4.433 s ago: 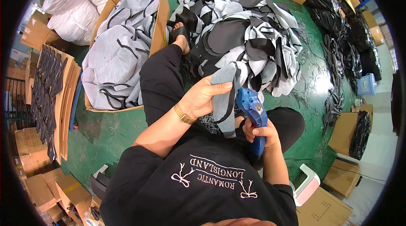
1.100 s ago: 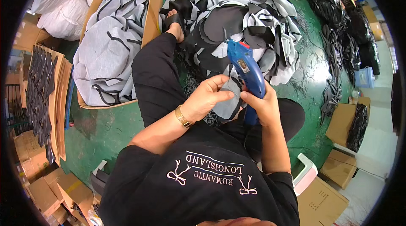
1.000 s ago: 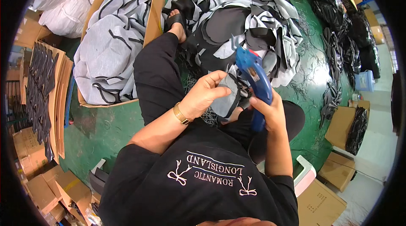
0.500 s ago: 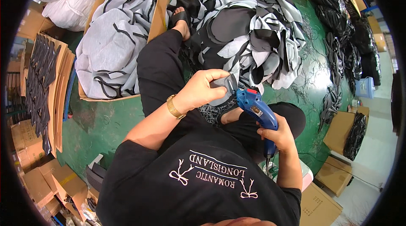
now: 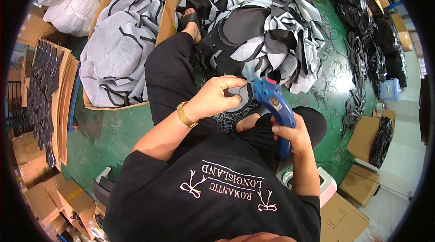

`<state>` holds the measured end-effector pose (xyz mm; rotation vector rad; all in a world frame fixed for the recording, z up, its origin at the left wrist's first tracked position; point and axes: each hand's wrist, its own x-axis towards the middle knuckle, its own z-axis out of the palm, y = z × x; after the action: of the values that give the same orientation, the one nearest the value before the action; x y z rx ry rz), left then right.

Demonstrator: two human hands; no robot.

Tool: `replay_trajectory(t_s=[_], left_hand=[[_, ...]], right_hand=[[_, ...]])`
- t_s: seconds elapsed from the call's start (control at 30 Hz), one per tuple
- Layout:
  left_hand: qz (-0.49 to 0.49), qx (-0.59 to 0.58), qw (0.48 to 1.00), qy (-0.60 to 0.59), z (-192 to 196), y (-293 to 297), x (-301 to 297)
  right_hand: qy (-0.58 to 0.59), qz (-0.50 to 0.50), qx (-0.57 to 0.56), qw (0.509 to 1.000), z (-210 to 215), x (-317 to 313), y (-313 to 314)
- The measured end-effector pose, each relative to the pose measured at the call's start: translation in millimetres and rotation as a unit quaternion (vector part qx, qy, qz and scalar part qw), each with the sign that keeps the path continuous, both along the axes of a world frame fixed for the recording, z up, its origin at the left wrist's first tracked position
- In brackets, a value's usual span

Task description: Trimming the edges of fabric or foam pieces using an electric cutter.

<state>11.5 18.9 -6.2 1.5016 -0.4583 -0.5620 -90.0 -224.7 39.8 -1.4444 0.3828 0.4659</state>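
Note:
My right hand point(image 5: 294, 133) is wrapped round the handle of blue electric scissors point(image 5: 277, 104) with a red button on top. Their blade end points away from me, close to the fingertips of my left hand point(image 5: 215, 99). Between thumb and index finger my left hand pinches a grey fabric piece point(image 5: 241, 94) with a rounded lower edge. The blades look smeared, so I cannot tell whether they touch the cloth. Beyond both hands rises a large heap of black and light grey fabric pieces point(image 5: 247, 22) on the floor.
A cardboard box point(image 5: 168, 11) full of grey cut pieces point(image 5: 120, 42) stands at the left. Thin trimmings point(image 5: 229, 122) lie on the green floor by my foot. Black plastic bags point(image 5: 358, 11) and cartons point(image 5: 358, 185) line the right side. A cord trails at the lower right.
The scissors have tilted more upright, their blade end swinging slightly left and up. My left hand keeps its pinch on the fabric, almost in place. The whole view has shifted slightly.

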Motion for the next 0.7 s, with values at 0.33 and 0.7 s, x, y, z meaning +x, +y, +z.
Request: replay_trajectory(t_s=[0.33, 0.7], left_hand=[[0.053, -0.245, 0.936, 0.248, -14, -30, -31], [-0.015, -0.442, 0.754, 0.486, -4, -41, -5]], right_hand=[[-0.148, -0.05, -0.127, 0.979, -11, 49, 39], [-0.115, -0.019, 0.007, 0.993, -8, 31, 30]])
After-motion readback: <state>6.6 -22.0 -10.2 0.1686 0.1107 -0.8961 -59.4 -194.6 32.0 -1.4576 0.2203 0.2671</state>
